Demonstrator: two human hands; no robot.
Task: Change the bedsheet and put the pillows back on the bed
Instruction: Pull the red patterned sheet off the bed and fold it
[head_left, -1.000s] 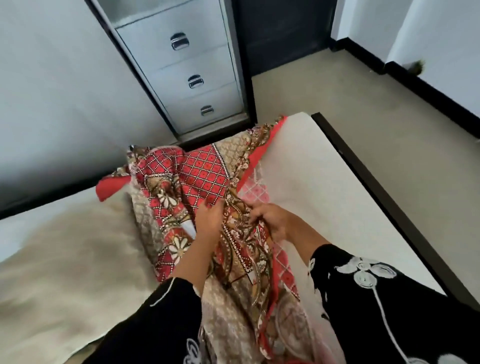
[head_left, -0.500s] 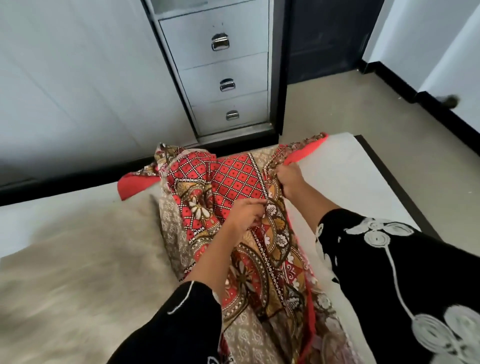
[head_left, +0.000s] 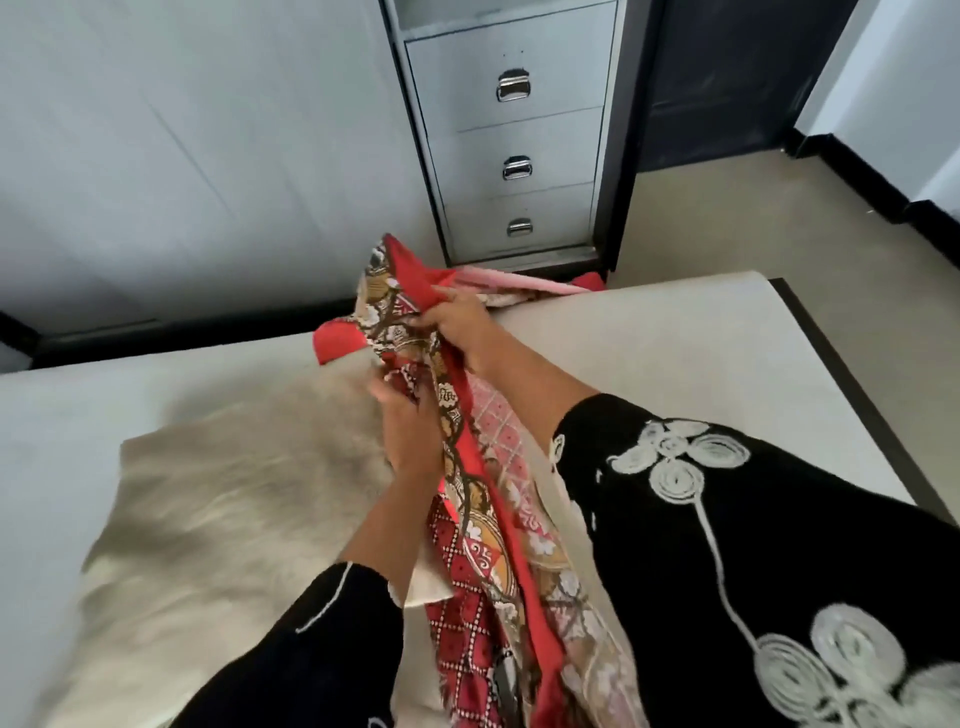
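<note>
Left hand and right hand are clutching the bunched red patterned bedsheet mid-frame; grey metal drawer cabinet sitting closed above.

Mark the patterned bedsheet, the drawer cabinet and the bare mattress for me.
patterned bedsheet (head_left: 467, 582), head view, bunched red checked part, lower centre.
drawer cabinet (head_left: 561, 150), head view, middle drawer front.
bare mattress (head_left: 675, 353), head view, uncovered top surface, right side.

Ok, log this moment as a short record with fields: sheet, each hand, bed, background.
sheet: red patterned bedsheet, bunched lengthwise, its far end trailing past the bed's far edge
left: left hand grips the bunched sheet nearer the person
right: right hand grips it farther along
bed: bare cream mattress, with beige fabric lying on its left part
background: grey three-drawer cabinet, drawers closed
</note>
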